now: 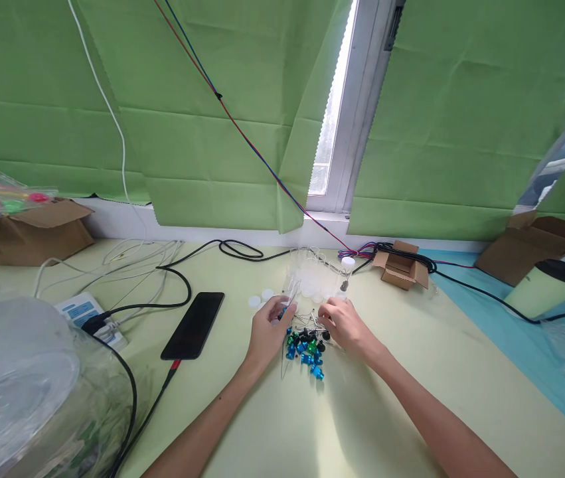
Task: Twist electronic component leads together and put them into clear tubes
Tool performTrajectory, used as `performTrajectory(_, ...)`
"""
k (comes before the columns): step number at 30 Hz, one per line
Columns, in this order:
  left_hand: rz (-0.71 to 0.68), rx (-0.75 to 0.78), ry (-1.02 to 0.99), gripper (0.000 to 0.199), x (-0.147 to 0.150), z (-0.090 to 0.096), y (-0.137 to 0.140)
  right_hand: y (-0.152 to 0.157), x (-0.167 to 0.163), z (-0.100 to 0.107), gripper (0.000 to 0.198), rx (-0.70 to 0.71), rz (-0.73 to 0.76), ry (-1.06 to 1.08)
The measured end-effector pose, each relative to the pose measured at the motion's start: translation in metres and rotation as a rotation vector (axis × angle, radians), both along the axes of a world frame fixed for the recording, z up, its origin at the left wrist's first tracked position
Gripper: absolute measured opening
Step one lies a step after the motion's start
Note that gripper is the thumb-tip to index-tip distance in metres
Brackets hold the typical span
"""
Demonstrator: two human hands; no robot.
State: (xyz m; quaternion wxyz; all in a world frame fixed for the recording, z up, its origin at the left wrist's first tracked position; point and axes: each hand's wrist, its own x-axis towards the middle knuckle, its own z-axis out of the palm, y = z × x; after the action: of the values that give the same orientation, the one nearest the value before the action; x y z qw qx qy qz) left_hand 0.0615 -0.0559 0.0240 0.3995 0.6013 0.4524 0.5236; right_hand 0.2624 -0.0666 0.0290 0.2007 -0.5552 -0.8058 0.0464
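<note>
The left hand [268,326] pinches a small blue piece [282,313]; the right hand [342,323] bends beside metal pins [306,320] (whether pinching any, I cannot tell). Between them lie loose blue, green and black knobs [317,373], which a brushing wrist could scatter.

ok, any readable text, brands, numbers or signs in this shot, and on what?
None legible.
Power strip: blue-and-white label, print too small and blurred to read.
Phone: dark screen, no readable text.
</note>
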Motion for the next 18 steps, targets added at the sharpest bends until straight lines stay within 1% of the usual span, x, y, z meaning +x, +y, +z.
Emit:
performTrajectory(3,0.004,0.01,0.002,0.033,0.0,-0.001,0.0,0.004,-0.006,0.004,0.015,-0.05,0.008,-0.101)
performTrajectory(8,-0.006,-0.003,-0.008,0.033,0.001,0.0,-0.001,0.004,-0.012,0.009,0.014,-0.068,0.015,-0.225)
performTrajectory(11,-0.004,0.004,-0.006,0.032,0.001,0.0,-0.001,0.002,-0.017,0.012,0.017,-0.076,0.004,-0.3)
performTrajectory(18,0.003,0.014,0.011,0.031,0.001,-0.002,-0.002,0.0,-0.022,0.015,0.025,-0.084,-0.003,-0.343)
